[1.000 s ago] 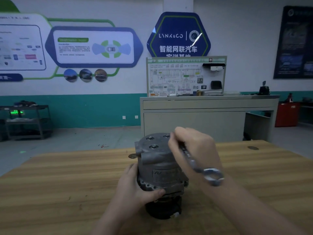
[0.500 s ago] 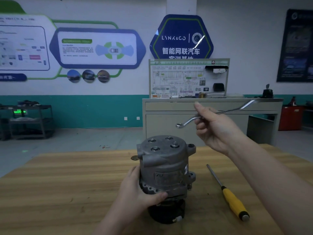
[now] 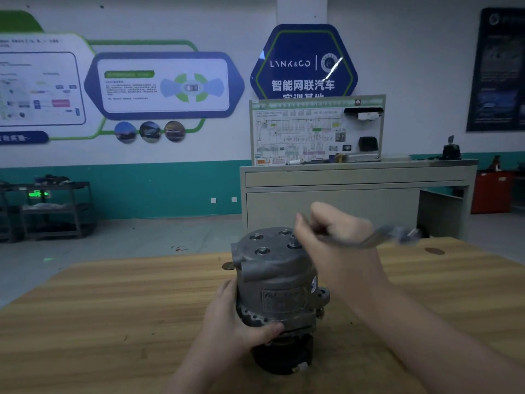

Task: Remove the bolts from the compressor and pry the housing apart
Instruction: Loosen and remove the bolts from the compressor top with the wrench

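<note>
though gripped, wrench end motion-blurred

Blue hexagon wall sign reads "LYNK&CO" — below it, "智能网联汽车".

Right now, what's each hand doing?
Left hand: holding the compressor low on its side.
Right hand: closed round the wrench, above the compressor's top.

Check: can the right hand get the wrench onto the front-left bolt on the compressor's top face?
Probably yes. The right hand grips the wrench just above the top face, nothing covers that bolt, and the left hand holds the compressor low on its side.
</note>
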`<action>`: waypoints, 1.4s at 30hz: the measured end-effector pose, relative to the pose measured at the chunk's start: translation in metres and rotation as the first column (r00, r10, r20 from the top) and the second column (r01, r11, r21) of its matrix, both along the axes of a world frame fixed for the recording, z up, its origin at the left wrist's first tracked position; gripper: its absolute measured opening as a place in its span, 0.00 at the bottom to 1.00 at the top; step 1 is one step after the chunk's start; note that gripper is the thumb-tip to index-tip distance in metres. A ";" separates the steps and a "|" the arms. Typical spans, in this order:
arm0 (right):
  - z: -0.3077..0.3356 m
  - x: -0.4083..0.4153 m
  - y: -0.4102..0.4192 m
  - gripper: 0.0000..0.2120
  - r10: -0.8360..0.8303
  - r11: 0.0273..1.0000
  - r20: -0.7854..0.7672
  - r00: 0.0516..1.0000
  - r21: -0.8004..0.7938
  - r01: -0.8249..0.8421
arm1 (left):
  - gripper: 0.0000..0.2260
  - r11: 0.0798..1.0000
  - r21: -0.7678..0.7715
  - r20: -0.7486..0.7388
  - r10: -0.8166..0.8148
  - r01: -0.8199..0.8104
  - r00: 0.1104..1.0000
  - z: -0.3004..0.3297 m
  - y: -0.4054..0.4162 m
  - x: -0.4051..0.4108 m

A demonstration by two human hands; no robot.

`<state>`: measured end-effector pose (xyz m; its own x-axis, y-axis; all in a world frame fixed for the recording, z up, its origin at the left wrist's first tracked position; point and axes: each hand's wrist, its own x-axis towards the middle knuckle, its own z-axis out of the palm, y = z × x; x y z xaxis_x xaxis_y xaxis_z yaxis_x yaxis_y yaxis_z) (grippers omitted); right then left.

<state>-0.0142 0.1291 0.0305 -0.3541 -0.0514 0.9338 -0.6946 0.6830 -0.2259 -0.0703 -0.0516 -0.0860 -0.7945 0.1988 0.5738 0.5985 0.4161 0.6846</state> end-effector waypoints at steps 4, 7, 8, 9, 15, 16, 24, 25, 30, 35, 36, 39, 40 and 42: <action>-0.009 0.003 -0.002 0.15 -0.090 0.967 -0.017 0.996 0.236 0.092 | 0.37 1.000 -0.001 -0.008 0.019 -0.019 1.000 0.000 0.002 0.001; -0.017 0.000 0.010 0.22 0.207 0.940 0.137 0.969 -0.302 -0.158 | 0.37 1.000 0.000 -0.017 0.031 -0.031 0.999 -0.001 0.004 0.001; -0.016 -0.001 0.016 0.22 0.409 0.799 0.174 0.896 -0.543 -0.259 | 0.37 0.999 -0.004 -0.015 0.035 -0.035 0.999 0.000 0.004 0.002; -0.014 -0.004 0.023 0.22 0.609 0.601 0.178 0.773 -0.739 -0.304 | 0.38 0.999 -0.009 -0.014 0.037 -0.037 0.999 0.000 0.005 0.002; 0.022 -0.035 0.042 0.15 0.905 0.284 0.269 0.329 -0.959 0.002 | 0.38 0.997 -0.042 -0.022 0.062 -0.063 0.998 0.000 0.003 0.001; 0.027 -0.038 0.041 0.14 0.901 0.260 0.229 0.369 -0.965 -0.037 | 0.39 0.997 -0.040 -0.016 0.061 -0.062 0.998 0.000 0.002 0.001; 0.004 -0.026 0.025 0.22 0.566 0.581 0.177 0.805 -0.779 -0.237 | 0.37 0.999 -0.005 0.014 0.046 -0.046 0.999 -0.001 0.000 0.002; 0.001 -0.024 0.023 0.22 0.545 0.597 0.163 0.822 -0.764 -0.245 | 0.37 0.999 -0.008 0.010 0.044 -0.044 0.999 -0.001 0.001 0.002; 0.003 -0.012 0.016 0.23 0.421 0.679 0.135 0.897 -0.703 -0.212 | 0.36 0.999 -0.002 0.014 0.039 -0.038 0.999 0.001 0.002 0.004; 0.006 -0.008 0.008 0.23 0.363 0.730 0.133 0.922 -0.655 -0.193 | 0.38 0.999 -0.014 0.019 0.044 -0.044 0.999 0.001 0.002 0.005; 0.006 -0.007 0.006 0.23 0.345 0.752 0.146 0.927 -0.634 -0.180 | 0.38 0.999 -0.011 0.018 0.046 -0.046 0.999 0.001 0.003 0.005; 0.005 -0.006 0.003 0.24 0.259 0.821 0.147 0.955 -0.553 -0.138 | 0.38 0.999 -0.013 0.022 0.048 -0.048 0.999 0.002 0.003 0.006; 0.004 -0.005 0.000 0.24 0.226 0.850 0.127 0.966 -0.510 -0.132 | 0.38 0.999 -0.015 0.024 0.047 -0.046 0.999 0.002 0.003 0.006; 0.000 -0.003 -0.007 0.25 0.095 0.947 0.041 0.995 -0.313 -0.078 | 0.36 0.999 -0.018 0.011 0.047 -0.047 0.999 0.001 0.003 0.005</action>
